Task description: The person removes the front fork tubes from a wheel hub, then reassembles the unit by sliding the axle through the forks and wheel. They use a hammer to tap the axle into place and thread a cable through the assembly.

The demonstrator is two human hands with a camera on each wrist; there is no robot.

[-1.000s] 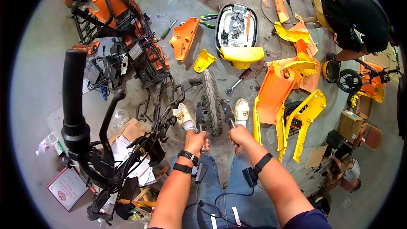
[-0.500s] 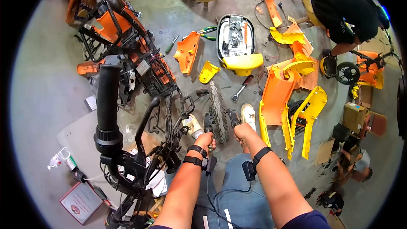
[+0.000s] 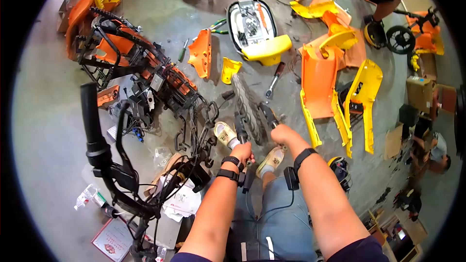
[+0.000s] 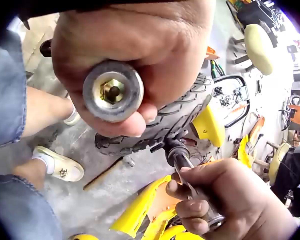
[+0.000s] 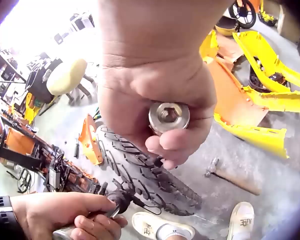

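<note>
A treaded tyre (image 3: 248, 104) stands on the floor between two fork legs in the head view. My left hand (image 3: 243, 153) grips the left fork leg (image 3: 241, 125), which is black below with a bright metal tube at the top. My right hand (image 3: 287, 137) grips the right fork leg (image 3: 268, 114). In the left wrist view, fingers curl round a metal tube end (image 4: 113, 91) with a hex socket in it. The right wrist view shows a similar tube end (image 5: 168, 118) held in the right fist. Both palms cover most of the tubes.
At left stand a handlebar grip (image 3: 92, 121) and a stripped scooter frame (image 3: 155, 77). Orange and yellow panels (image 3: 319, 85) lie at right. Ahead are a ratchet wrench (image 3: 275, 80) and a parts-filled seat shell (image 3: 252, 24). A hammer (image 5: 235, 180) lies near a shoe (image 3: 272, 160).
Both hands keep hold of the fork legs throughout. The right shoe has moved from outside the right leg to nearer the body, between the forearms. The head view has shifted.
</note>
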